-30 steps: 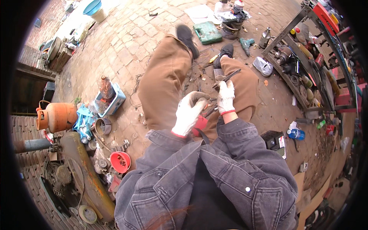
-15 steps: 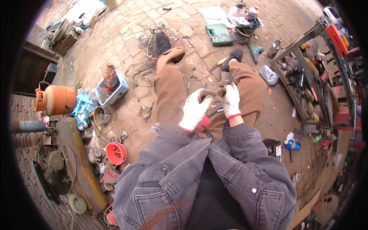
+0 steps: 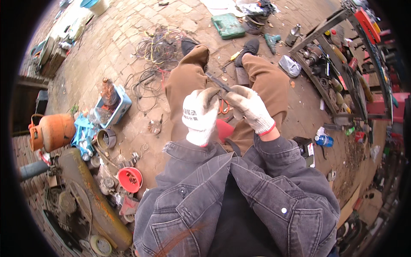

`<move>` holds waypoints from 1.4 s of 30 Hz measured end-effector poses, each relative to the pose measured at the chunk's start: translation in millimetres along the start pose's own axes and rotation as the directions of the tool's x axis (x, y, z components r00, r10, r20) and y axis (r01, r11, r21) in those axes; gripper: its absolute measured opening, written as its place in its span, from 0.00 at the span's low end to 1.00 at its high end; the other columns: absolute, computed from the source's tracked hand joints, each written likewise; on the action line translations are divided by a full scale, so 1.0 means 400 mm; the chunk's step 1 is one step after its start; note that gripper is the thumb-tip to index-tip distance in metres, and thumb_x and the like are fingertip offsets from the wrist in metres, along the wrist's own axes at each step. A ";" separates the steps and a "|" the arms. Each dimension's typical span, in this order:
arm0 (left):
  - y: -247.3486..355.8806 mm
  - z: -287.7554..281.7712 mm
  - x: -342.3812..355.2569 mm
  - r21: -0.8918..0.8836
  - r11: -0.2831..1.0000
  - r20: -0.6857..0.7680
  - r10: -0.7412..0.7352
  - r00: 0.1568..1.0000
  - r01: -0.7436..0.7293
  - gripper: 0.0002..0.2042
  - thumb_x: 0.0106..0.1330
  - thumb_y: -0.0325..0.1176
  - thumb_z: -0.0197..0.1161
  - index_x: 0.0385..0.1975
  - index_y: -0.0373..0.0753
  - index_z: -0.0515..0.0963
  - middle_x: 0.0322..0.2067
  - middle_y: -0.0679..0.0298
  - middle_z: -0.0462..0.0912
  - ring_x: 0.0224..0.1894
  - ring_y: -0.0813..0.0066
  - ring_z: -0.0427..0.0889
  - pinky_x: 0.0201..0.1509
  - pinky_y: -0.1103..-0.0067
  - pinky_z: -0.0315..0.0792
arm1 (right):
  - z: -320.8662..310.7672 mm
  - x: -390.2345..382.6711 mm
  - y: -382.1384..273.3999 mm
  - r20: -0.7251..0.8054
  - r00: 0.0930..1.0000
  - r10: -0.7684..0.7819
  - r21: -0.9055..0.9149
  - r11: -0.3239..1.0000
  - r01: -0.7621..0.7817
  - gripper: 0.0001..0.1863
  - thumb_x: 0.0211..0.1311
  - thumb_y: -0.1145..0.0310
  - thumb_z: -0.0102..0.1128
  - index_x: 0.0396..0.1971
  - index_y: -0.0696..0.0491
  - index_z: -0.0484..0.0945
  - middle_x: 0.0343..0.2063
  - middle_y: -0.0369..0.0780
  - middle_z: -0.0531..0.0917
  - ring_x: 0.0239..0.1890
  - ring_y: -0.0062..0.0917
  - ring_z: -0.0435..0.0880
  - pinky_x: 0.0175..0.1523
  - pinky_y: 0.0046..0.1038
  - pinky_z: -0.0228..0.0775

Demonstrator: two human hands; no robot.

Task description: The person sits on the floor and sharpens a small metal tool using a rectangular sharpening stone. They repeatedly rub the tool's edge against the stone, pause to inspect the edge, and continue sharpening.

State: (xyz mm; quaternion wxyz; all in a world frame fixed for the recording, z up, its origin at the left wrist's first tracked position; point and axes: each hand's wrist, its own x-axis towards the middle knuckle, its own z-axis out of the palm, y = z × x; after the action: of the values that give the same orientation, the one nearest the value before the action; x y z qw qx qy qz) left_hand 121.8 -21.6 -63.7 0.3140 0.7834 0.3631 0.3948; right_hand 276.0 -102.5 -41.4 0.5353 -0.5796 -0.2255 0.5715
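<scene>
At the left of the frame, an orange cylinder (image 3: 55, 132) is being flanked by a blue bag (image 3: 83, 135). A blue basket (image 3: 123, 106) is being filled partly by a brown bottle, and below it reddish-brown bits are being held in a red bowl (image 3: 129, 180). At upper centre, tangled wires (image 3: 159, 45) are being left strewn over the brick floor (image 3: 113, 53).

Near the middle, the white-gloved left hand (image 3: 201, 112) is being held with its fingers curled toward a slender dark piece (image 3: 217, 81); whether it is being touched cannot be told. The piece is being held aslant above the gap between the knees, its lower right end being gripped by the fingers of the right hand (image 3: 249, 106), also gloved.

For steady handling, the right pinch is probably being served best by firm, even pressure near that end, the left fingertips being brought squarely against the free part and being kept off its tip, as the edges may be sharp.

Beyond, a green drill (image 3: 272, 42) is being left on the floor, and a cluttered rack (image 3: 320, 32) is being seen at upper right.
</scene>
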 end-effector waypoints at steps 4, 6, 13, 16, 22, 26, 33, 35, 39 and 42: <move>-0.006 0.019 0.025 -0.054 0.998 0.021 -0.021 1.000 0.022 0.09 0.61 0.22 0.65 0.41 0.35 0.84 0.29 0.57 0.81 0.29 0.67 0.82 0.36 0.74 0.75 | 0.011 0.001 -0.001 -0.032 0.999 -0.004 0.020 1.000 0.004 0.14 0.67 0.64 0.65 0.45 0.57 0.79 0.27 0.31 0.81 0.18 0.10 0.72 0.24 0.16 0.61; -0.014 0.035 0.033 -0.110 0.993 0.050 -0.046 0.998 0.052 0.08 0.63 0.21 0.64 0.41 0.33 0.83 0.29 0.59 0.82 0.30 0.71 0.83 0.36 0.77 0.75 | 0.010 0.019 0.008 -0.035 0.999 0.009 0.123 0.992 -0.004 0.11 0.69 0.65 0.63 0.44 0.57 0.79 0.27 0.32 0.82 0.18 0.12 0.73 0.24 0.16 0.62; -0.022 0.110 0.059 -0.233 0.917 0.284 -0.256 0.924 0.325 0.08 0.64 0.30 0.64 0.39 0.37 0.85 0.31 0.56 0.85 0.34 0.62 0.85 0.41 0.72 0.77 | -0.029 0.053 0.075 -0.053 0.998 -0.042 0.456 0.888 0.062 0.13 0.70 0.64 0.63 0.44 0.58 0.79 0.32 0.34 0.83 0.26 0.12 0.76 0.31 0.15 0.66; -0.028 0.146 0.106 -0.222 0.848 0.439 -0.355 0.825 0.482 0.08 0.66 0.31 0.62 0.39 0.38 0.86 0.31 0.59 0.87 0.36 0.67 0.86 0.44 0.74 0.77 | -0.078 0.077 0.108 -0.208 0.978 0.008 0.387 0.919 0.075 0.12 0.70 0.63 0.63 0.42 0.57 0.78 0.26 0.32 0.80 0.21 0.13 0.75 0.27 0.17 0.65; -0.093 0.340 0.226 -0.037 0.972 0.558 -0.173 0.812 0.232 0.11 0.66 0.34 0.62 0.43 0.35 0.85 0.33 0.59 0.88 0.35 0.76 0.84 0.43 0.79 0.76 | -0.167 0.180 0.171 -0.509 0.860 0.046 0.493 0.834 0.248 0.14 0.69 0.63 0.63 0.45 0.58 0.79 0.27 0.32 0.79 0.26 0.14 0.76 0.26 0.20 0.67; -0.222 0.567 0.296 0.170 0.954 0.645 -0.296 0.705 0.245 0.14 0.62 0.43 0.63 0.38 0.41 0.87 0.38 0.55 0.88 0.45 0.56 0.86 0.50 0.68 0.77 | -0.247 0.336 0.241 -0.662 0.749 0.030 0.338 0.904 0.263 0.19 0.71 0.62 0.60 0.50 0.63 0.79 0.36 0.38 0.84 0.37 0.22 0.81 0.43 0.25 0.73; -0.478 0.842 0.210 0.462 0.870 0.721 -0.483 0.497 0.175 0.17 0.60 0.47 0.63 0.39 0.40 0.85 0.42 0.50 0.87 0.50 0.53 0.84 0.54 0.64 0.76 | -0.457 0.508 0.538 -0.814 0.573 0.098 -0.102 0.946 -0.306 0.20 0.65 0.57 0.63 0.42 0.62 0.83 0.29 0.43 0.86 0.30 0.27 0.81 0.39 0.33 0.74; -0.521 0.883 0.171 0.484 0.865 0.736 -0.484 0.473 0.133 0.18 0.61 0.46 0.63 0.41 0.40 0.85 0.43 0.51 0.87 0.50 0.52 0.84 0.55 0.64 0.76 | -0.466 0.515 0.612 -0.803 0.589 0.093 -0.073 0.965 -0.252 0.19 0.66 0.57 0.63 0.42 0.61 0.82 0.27 0.39 0.83 0.26 0.27 0.79 0.35 0.33 0.73; -0.583 0.902 0.132 0.451 0.823 0.627 -0.568 0.534 0.346 0.20 0.60 0.47 0.65 0.43 0.38 0.86 0.41 0.50 0.88 0.46 0.53 0.86 0.53 0.67 0.77 | -0.533 0.561 0.677 -0.743 0.655 0.138 0.179 0.984 -0.003 0.26 0.70 0.51 0.57 0.52 0.60 0.76 0.36 0.39 0.83 0.40 0.29 0.79 0.49 0.32 0.72; -0.637 0.872 0.137 0.408 0.803 0.450 -0.591 0.670 0.435 0.19 0.61 0.44 0.66 0.43 0.36 0.85 0.37 0.52 0.89 0.40 0.61 0.88 0.47 0.70 0.78 | -0.614 0.652 0.684 -0.888 0.457 0.036 -0.089 0.964 -0.250 0.35 0.69 0.45 0.55 0.64 0.60 0.71 0.51 0.51 0.81 0.55 0.41 0.78 0.61 0.37 0.67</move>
State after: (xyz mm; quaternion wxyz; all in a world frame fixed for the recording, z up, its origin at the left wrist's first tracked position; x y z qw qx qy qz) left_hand 358.6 89.1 -412.0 0.3964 0.7619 0.5121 -0.0089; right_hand 466.0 -52.9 -447.1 0.4611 -0.8594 0.0737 0.2082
